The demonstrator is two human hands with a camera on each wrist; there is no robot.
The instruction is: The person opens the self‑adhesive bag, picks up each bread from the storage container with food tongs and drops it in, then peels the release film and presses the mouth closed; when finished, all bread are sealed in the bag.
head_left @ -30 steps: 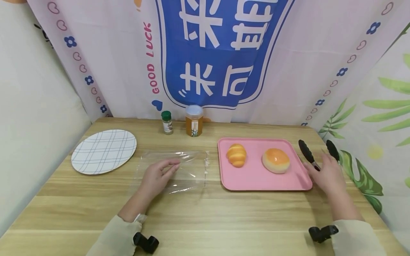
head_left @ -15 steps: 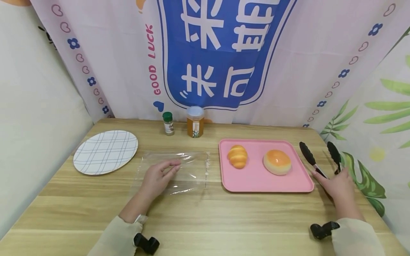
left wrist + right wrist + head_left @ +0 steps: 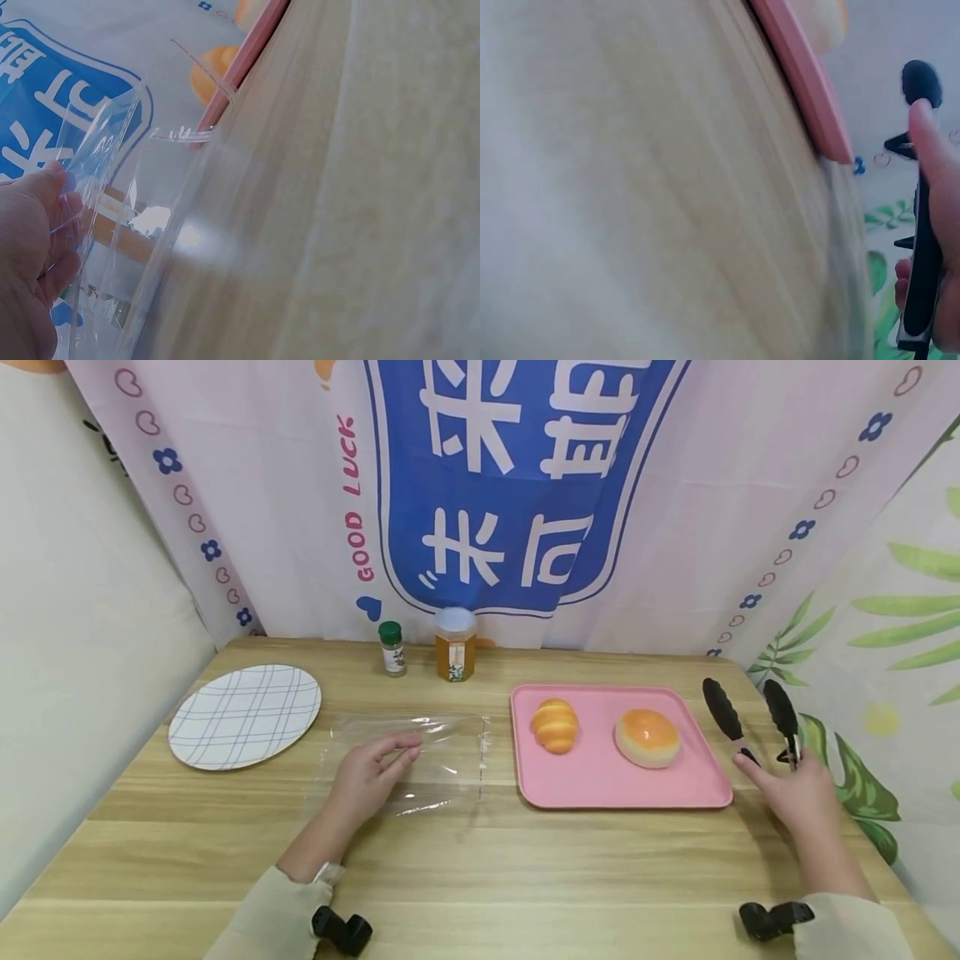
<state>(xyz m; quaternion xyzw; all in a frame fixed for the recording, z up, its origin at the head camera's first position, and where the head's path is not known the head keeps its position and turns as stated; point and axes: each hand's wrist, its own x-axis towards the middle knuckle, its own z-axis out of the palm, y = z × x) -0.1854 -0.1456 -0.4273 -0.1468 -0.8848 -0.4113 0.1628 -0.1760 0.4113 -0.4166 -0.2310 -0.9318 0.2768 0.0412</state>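
Note:
My left hand (image 3: 367,781) pinches a clear plastic bag (image 3: 450,768) between thumb and fingers, above the wooden table. In the left wrist view the bag's film (image 3: 112,161) stands up from the fingertips. On the right side, my right hand (image 3: 806,797) grips a pair of tongs (image 3: 723,710) with black tips spread apart and pointing away from me. The right wrist view shows the black handle (image 3: 924,262) lying along the palm. Beside the tongs is a pink tray (image 3: 600,789) bearing a small croissant (image 3: 555,725) and a round bun (image 3: 647,737).
A white plate (image 3: 243,718) with blue grid lines lies at the left. Toward the back edge stand a green-capped spice bottle (image 3: 392,649) and an amber jar (image 3: 455,647) with a pale lid. A printed curtain (image 3: 300,527) hangs behind the table (image 3: 480,885).
My right hand has slid back toward the handles of the tongs and taken hold of them; the tips have shifted slightly forward and up. My left hand has stayed in place with the bag.

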